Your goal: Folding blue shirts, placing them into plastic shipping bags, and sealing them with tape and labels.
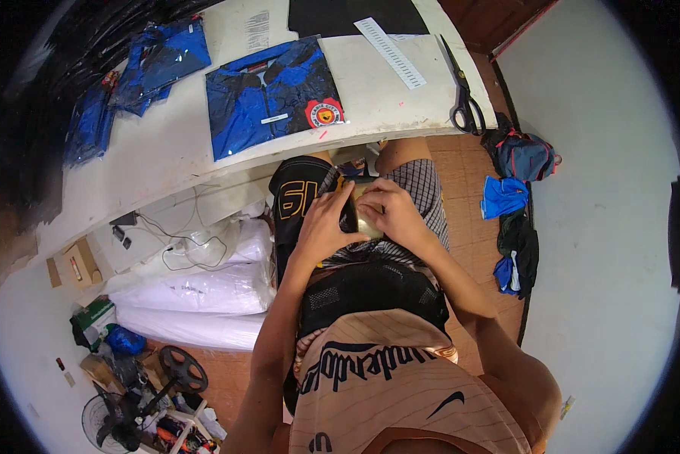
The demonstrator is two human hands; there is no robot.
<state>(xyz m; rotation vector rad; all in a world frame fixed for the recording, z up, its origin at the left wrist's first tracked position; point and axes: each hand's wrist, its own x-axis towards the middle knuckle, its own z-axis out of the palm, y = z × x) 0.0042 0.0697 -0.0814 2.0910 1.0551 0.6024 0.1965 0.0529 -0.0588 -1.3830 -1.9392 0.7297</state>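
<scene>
Above my lap is a shiny, pale yellowish roll (pixel 369 227) that looks like clear packing tape, partly hidden by my fingers. My left hand (pixel 326 227) grips it from the left, thumb along the near edge and fingers along the far side. With bent fingers pinched together, my right hand (pixel 394 212) presses on the roll's face; any loose end there is too small to make out. On the table just beyond lies a folded blue and black shirt (pixel 268 94) in a clear bag, with a red round badge at its corner.
The white table (pixel 166 170) curves across in front of my knees. On it are more bagged blue garments (pixel 162 60), a ruler (pixel 391 53), black scissors (pixel 465 98) and black cloth (pixel 355 17). White wrapped rolls (pixel 196 291) lie below left; a backpack (pixel 527 155) sits by the right wall.
</scene>
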